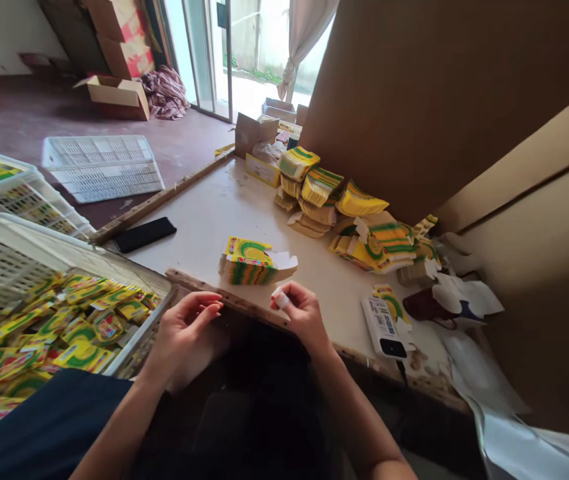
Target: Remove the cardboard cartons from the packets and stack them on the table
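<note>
My left hand (pixel 189 323) hovers at the table's near edge, fingers curved, with a small gap between thumb and forefinger and nothing visible in them. To its right, my right hand (pixel 300 313) has its fingers curled in. A white wrap, like tape, shows around its thumb; whether anything small is pinched there is hidden. Just beyond both hands, a stack of flat yellow-and-green cartons (pixel 248 260) lies on the table, a white flap sticking out to the right. Neither hand touches this stack.
A white crate (pixel 109 363) of filled yellow packs stands at my left, another crate (pixel 24 180) behind it. On the table (pixel 199 207) lie a black phone (pixel 145 235), piled carton bundles (pixel 322 190), a white device (pixel 384 327) and a dark mug (pixel 427 303).
</note>
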The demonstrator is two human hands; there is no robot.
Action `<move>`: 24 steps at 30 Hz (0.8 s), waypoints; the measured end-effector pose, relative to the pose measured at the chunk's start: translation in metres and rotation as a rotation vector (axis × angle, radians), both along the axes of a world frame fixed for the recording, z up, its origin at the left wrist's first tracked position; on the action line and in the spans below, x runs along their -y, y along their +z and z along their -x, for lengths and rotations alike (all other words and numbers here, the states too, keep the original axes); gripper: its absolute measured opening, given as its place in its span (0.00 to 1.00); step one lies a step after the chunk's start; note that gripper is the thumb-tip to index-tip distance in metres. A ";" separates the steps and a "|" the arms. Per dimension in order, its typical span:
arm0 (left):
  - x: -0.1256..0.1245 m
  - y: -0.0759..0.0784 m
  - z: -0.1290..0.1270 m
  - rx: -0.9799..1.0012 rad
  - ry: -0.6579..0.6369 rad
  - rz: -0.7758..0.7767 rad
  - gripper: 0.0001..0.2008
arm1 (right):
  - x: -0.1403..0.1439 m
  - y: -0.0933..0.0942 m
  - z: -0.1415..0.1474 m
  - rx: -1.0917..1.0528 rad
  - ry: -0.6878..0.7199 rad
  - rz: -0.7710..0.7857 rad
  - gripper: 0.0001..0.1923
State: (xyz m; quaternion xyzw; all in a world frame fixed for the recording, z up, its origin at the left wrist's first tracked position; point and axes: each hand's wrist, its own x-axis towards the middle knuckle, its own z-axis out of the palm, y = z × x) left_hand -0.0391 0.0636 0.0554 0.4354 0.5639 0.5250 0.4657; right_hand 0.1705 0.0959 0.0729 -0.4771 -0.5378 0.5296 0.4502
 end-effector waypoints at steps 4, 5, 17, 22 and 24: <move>0.000 -0.007 0.018 0.056 0.085 0.061 0.27 | -0.039 0.016 0.005 0.388 -0.059 -0.264 0.13; 0.001 -0.009 0.019 0.074 0.103 0.065 0.27 | -0.047 0.017 0.006 0.478 -0.063 -0.304 0.13; 0.009 -0.024 0.010 0.088 0.097 0.137 0.24 | -0.076 -0.007 0.014 0.853 -0.050 -0.401 0.18; 0.009 -0.026 0.009 0.054 0.014 0.146 0.21 | -0.066 0.000 0.019 0.628 -0.179 -0.445 0.23; 0.010 -0.028 0.006 0.128 -0.020 0.112 0.22 | -0.053 0.002 0.027 0.467 -0.121 -0.427 0.24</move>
